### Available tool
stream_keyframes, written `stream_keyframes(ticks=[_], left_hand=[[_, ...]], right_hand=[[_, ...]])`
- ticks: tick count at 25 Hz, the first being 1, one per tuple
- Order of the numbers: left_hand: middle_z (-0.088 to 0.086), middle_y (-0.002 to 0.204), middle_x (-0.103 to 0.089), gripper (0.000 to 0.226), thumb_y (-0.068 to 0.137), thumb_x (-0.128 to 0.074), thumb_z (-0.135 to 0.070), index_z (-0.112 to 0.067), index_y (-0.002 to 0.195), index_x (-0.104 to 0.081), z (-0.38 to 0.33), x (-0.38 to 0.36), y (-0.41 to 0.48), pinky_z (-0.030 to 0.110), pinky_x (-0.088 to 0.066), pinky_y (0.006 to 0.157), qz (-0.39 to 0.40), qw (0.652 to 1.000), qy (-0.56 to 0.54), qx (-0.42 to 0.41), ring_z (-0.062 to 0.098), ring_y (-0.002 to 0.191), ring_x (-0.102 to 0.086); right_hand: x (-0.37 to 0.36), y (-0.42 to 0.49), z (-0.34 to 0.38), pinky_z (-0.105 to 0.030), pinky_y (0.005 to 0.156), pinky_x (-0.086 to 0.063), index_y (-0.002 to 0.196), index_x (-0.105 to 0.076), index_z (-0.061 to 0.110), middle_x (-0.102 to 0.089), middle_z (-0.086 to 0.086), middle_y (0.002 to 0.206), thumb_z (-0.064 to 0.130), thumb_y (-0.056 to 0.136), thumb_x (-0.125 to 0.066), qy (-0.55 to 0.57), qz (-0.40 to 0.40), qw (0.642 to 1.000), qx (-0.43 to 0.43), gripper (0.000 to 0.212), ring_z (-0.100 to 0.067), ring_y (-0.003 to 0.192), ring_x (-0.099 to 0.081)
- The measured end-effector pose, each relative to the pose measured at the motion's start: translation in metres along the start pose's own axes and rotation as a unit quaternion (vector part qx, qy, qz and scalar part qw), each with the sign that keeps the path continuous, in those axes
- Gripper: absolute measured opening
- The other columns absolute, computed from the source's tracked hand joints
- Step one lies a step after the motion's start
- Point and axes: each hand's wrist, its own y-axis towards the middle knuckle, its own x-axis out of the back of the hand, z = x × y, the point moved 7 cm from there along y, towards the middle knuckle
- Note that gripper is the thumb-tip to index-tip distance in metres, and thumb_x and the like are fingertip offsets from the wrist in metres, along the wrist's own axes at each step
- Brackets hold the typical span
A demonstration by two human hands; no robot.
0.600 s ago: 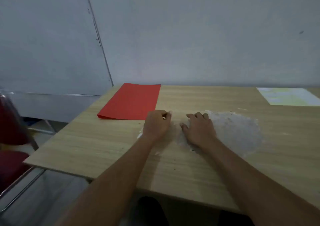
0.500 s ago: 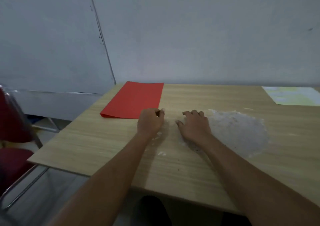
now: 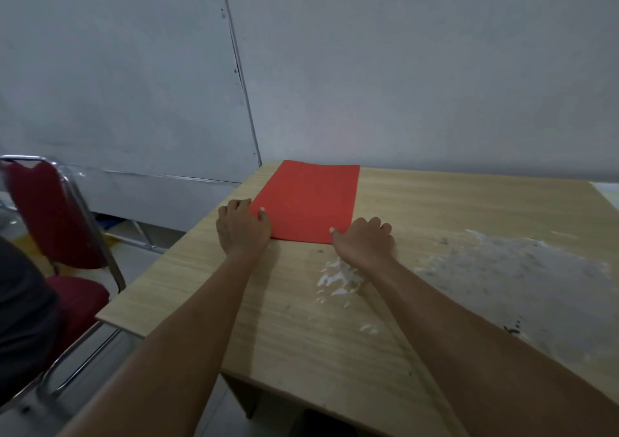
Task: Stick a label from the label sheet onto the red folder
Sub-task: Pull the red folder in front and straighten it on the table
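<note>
Wooden table (image 3: 301, 319): red folder (image 3: 310, 198) lengthwise away.

The flat, plain red paper folder (image 3: 310, 198) lies closed on the wooden table (image 3: 435, 202) — near its far left corner. A hand rests on each near corner — no label shows on it.

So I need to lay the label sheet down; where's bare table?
Bare table lies between the forearms, near the front edge. Also right of the folder, by the wall. The white residue dirties the right. Both hands crowd the folder's near corners.
</note>
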Motion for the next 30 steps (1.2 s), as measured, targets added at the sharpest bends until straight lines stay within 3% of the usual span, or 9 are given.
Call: stream_keyframes(ticks=[4, 10, 16, 21, 23, 26, 30], left_hand=[[0.015, 0.124, -0.056, 0.054, 0.091, -0.046, -0.044, -0.005, 0.126, -0.059, 0.013, -0.021, 0.012, 0.045, -0.041, 0.098, 0.079, 0.995, 0.013, 0.058, 0.033, 0.116, -0.051], [0.018, 0.12, -0.055, 0.052, 0.091, -0.047, -0.042, -0.002, 0.121, -0.059, 0.017, -0.03, 0.023, 0.047, -0.041, 0.095, 0.085, 0.994, 0.025, 0.068, 0.034, 0.114, -0.05], [0.02, 0.122, -0.052, 0.05, 0.092, -0.046, -0.044, -0.002, 0.114, -0.06, 0.02, -0.033, 0.026, 0.049, -0.041, 0.094, 0.1, 0.989, 0.054, 0.099, 0.038, 0.111, -0.052], [0.02, 0.126, -0.051, 0.051, 0.092, -0.047, -0.044, -0.003, 0.122, -0.052, 0.021, -0.034, 0.028, 0.051, -0.042, 0.097, 0.104, 0.986, 0.005, 0.13, 0.04, 0.112, -0.053], [0.021, 0.126, -0.052, 0.051, 0.093, -0.046, -0.042, -0.003, 0.124, -0.049, 0.02, -0.034, 0.025, 0.051, -0.043, 0.096, 0.107, 0.986, -0.005, 0.132, 0.04, 0.113, -0.053], [0.021, 0.123, -0.055, 0.047, 0.094, -0.045, -0.039, -0.002, 0.123, -0.047, 0.015, -0.034, 0.021, 0.049, -0.045, 0.092, 0.105, 0.987, -0.014, 0.121, 0.039, 0.111, -0.055], [0.022, 0.116, -0.059, 0.04, 0.096, -0.045, -0.035, -0.001, 0.117, -0.047, 0.007, -0.03, 0.014, 0.045, -0.046, 0.084, 0.101, 0.988, -0.039, 0.106, 0.039, 0.105, -0.058]], right_hand=[[-0.01, 0.005, 0.006, -0.046, 0.105, -0.029, 0.125, -0.056, 0.007, -0.036, -0.018, 0.141, 0.056, 0.092, -0.044, 0.005, 0.012, 0.999, -0.041, 0.061, -0.036, 0.129, -0.03], [-0.019, 0.011, 0.02, -0.043, 0.103, -0.031, 0.11, -0.057, 0.009, -0.032, -0.019, 0.14, 0.047, 0.09, -0.052, 0.075, 0.052, 0.992, -0.085, 0.043, -0.036, 0.129, -0.028], [-0.025, 0.029, 0.016, -0.036, 0.089, -0.034, 0.126, -0.049, 0.005, -0.045, -0.016, 0.135, 0.039, 0.086, -0.06, 0.131, 0.011, 0.986, -0.104, 0.054, -0.034, 0.126, -0.039], [-0.026, 0.046, 0.002, -0.039, 0.093, -0.049, 0.125, -0.053, 0.004, -0.061, -0.015, 0.125, 0.038, 0.086, -0.066, 0.177, -0.013, 0.975, -0.133, 0.054, -0.034, 0.114, -0.058], [-0.022, 0.048, -0.002, -0.036, 0.083, -0.052, 0.126, -0.053, 0.003, -0.064, -0.015, 0.122, 0.038, 0.086, -0.067, 0.199, -0.02, 0.97, -0.14, 0.054, -0.033, 0.109, -0.063], [-0.013, 0.049, -0.006, -0.031, 0.068, -0.043, 0.128, -0.05, 0.002, -0.064, -0.013, 0.121, 0.033, 0.091, -0.066, 0.198, -0.029, 0.97, -0.14, 0.051, -0.031, 0.105, -0.065], [-0.009, 0.054, -0.018, -0.024, 0.045, -0.037, 0.115, -0.057, 0.005, -0.069, -0.011, 0.101, 0.022, 0.09, -0.066, 0.193, -0.034, 0.972, -0.128, 0.032, -0.021, 0.073, -0.064]])
